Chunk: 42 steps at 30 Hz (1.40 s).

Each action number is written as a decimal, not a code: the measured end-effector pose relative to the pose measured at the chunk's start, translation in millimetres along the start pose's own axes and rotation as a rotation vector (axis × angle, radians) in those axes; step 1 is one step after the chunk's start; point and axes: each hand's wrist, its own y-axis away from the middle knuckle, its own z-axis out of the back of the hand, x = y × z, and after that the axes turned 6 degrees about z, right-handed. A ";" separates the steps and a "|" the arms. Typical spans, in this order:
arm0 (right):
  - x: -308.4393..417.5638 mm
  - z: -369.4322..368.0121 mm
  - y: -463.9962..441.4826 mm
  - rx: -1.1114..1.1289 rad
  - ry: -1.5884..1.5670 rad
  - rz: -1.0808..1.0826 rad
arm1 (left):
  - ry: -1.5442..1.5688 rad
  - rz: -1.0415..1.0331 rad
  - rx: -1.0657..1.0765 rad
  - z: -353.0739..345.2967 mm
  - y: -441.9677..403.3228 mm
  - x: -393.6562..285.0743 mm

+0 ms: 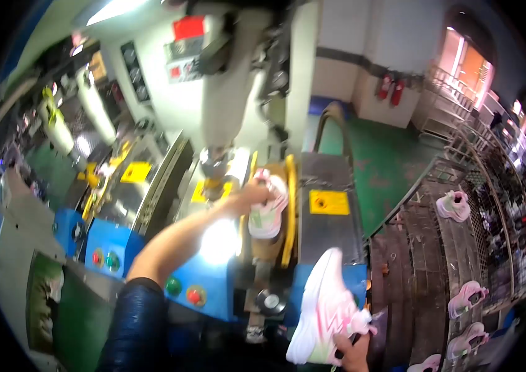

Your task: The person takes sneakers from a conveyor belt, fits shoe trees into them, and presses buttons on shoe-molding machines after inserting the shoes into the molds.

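Observation:
My left hand [258, 193] reaches into the machine, its fingers closed on the upper part of a pink and pale green shoe [265, 222]. That shoe lies between two yellow bars [289, 211] in the machine. Near the bottom of the view, my right hand [353, 353] grips another shoe [324, 313], white-soled with pink markings, by its ankle opening. This shoe is tilted, its toe pointing up and its sole toward the left. A pale machine column [226, 105] stands above and beside my left hand.
Blue control panels with green and red buttons [196, 295] flank the machine. At the right, a slatted rack [409, 273] carries several pink shoes [454, 206]. A metal railing [503, 198] curves beyond it. Fire extinguishers [397, 92] stand by the back wall.

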 end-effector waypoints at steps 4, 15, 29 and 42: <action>-3.6 -27.4 -31.9 -0.012 -0.255 -0.083 | 0.123 -0.077 -0.079 21.7 139.6 27.8; -41.2 -192.9 -363.2 0.376 0.973 0.169 | 1.151 0.092 -0.824 -26.8 418.9 253.1; -44.4 -219.5 -317.3 0.047 1.011 0.377 | 1.025 0.468 -1.047 -42.7 443.4 299.8; -95.6 -393.3 -86.4 0.701 0.855 1.083 | 1.168 0.541 -0.794 33.5 368.4 331.6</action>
